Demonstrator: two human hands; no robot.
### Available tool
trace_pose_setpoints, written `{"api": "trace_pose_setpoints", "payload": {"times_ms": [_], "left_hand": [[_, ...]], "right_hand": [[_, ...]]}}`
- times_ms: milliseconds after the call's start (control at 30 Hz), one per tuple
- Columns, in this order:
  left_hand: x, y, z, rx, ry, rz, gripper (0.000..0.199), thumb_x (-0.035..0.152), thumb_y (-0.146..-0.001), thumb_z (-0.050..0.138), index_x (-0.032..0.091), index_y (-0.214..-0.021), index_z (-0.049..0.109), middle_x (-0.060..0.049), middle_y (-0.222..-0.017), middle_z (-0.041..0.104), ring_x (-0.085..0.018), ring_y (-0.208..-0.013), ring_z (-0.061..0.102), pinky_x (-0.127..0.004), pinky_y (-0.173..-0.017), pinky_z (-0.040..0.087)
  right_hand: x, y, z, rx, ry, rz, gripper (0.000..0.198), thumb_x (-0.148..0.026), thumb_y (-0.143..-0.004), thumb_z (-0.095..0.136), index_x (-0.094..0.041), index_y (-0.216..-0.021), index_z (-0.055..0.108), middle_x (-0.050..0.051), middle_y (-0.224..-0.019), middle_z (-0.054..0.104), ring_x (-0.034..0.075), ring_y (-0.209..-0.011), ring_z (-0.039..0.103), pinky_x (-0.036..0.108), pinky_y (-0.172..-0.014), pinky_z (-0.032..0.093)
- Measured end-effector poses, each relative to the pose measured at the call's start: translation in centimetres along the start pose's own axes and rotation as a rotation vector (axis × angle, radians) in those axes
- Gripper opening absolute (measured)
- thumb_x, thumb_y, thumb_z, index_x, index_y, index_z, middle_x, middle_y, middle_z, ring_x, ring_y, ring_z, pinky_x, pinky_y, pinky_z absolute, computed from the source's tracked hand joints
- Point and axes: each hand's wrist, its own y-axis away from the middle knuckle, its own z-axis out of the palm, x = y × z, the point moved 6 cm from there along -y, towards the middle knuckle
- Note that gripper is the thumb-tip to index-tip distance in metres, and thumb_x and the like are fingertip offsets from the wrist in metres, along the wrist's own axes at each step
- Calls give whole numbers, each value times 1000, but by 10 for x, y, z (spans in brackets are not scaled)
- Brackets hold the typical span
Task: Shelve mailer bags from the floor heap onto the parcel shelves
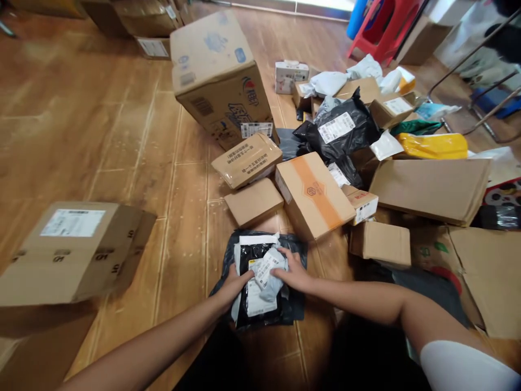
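A small crumpled grey mailer bag [266,270] with a white label lies on top of a flat pile of mailers. My right hand [296,271] is closed round its right side, thumb on top. Under it is a black mailer bag [244,312] with a white label, and below that a larger dark grey mailer [299,309] spread on the floor. My left hand [235,283] grips the left edge of the pile at the black mailer bag, its thumb on top by the small bag; its other fingers are partly hidden.
Cardboard boxes [313,190] lie just beyond the pile, with a tall carton [220,70] behind. A heap of parcels, including a black bag [345,122] and a yellow one [433,145], spreads right. A labelled box [77,255] stands left. A red stool [378,32] is at the back.
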Motion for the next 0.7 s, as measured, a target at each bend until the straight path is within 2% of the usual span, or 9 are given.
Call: {"api": "trace_pose_setpoints", "payload": {"times_ms": [100, 200, 300, 367, 433, 467, 533, 600, 700], "left_hand": [[-2, -2, 1, -17, 12, -1, 82, 46, -66, 81, 18, -130, 37, -20, -136, 55, -34, -121, 57, -45, -104, 44], [-5, -4, 0, -31, 43, -4, 86, 52, -62, 83, 19, -128, 39, -19, -131, 59, -33, -118, 59, -45, -103, 46], [-6, -4, 0, -49, 69, -21, 83, 52, -61, 83, 20, -125, 41, -17, -126, 62, -32, -115, 62, -46, -101, 48], [-6, -3, -1, -42, 51, -38, 82, 49, -59, 85, 19, -123, 43, -17, -126, 62, -33, -116, 61, -45, -102, 47], [-4, -3, -1, -38, 18, -37, 81, 49, -60, 85, 19, -123, 44, -18, -127, 61, -33, -118, 59, -45, -103, 46], [-4, -3, -1, -37, 6, -36, 81, 50, -61, 84, 19, -123, 43, -18, -128, 60, -33, -119, 58, -45, -104, 45], [-4, -4, -1, -32, 2, -28, 83, 52, -63, 83, 19, -126, 41, -18, -129, 59, -33, -119, 58, -44, -105, 44], [-6, -5, 0, -44, 24, -13, 88, 54, -63, 82, 18, -130, 38, -19, -131, 57, -33, -120, 57, -44, -104, 44], [-9, -5, 0, -68, 54, 7, 89, 60, -66, 79, 17, -131, 37, -21, -133, 56, -34, -121, 57, -45, -104, 44]], "right_hand": [[4, -2, -4, -108, -151, 77, 66, -20, -59, 66, -27, -121, 47, -3, -90, 50, 19, -90, 55, 36, -84, 48], [2, -3, -8, -91, -421, 93, 51, -14, -50, 56, -25, -98, 46, -8, -73, 50, 14, -67, 48, 24, -59, 41], [-2, 1, -10, -51, -568, 126, 36, -17, -47, 58, -24, -81, 46, -8, -66, 50, 12, -60, 44, 22, -54, 35], [-5, 6, -3, -154, -635, 207, 33, -24, -50, 62, -23, -80, 49, -8, -64, 50, 12, -57, 45, 23, -53, 36], [-5, 12, 5, -274, -635, 296, 28, -40, -60, 64, -22, -77, 50, -5, -64, 49, 13, -57, 45, 24, -53, 36], [-3, 14, 5, -289, -579, 309, 32, -48, -63, 64, -22, -73, 49, -4, -64, 49, 13, -57, 45, 25, -53, 35], [-2, 14, 0, -234, -380, 215, 45, -56, -60, 71, -22, -66, 44, -4, -64, 47, 13, -60, 43, 25, -55, 34], [-10, 15, -7, -179, -183, -20, 47, -46, -55, 81, -22, -74, 46, -4, -71, 49, 14, -68, 45, 26, -64, 37], [-28, 27, -11, -193, -54, -406, 28, -34, -76, 68, -23, -94, 51, 0, -93, 52, 19, -89, 50, 33, -85, 41]]}}
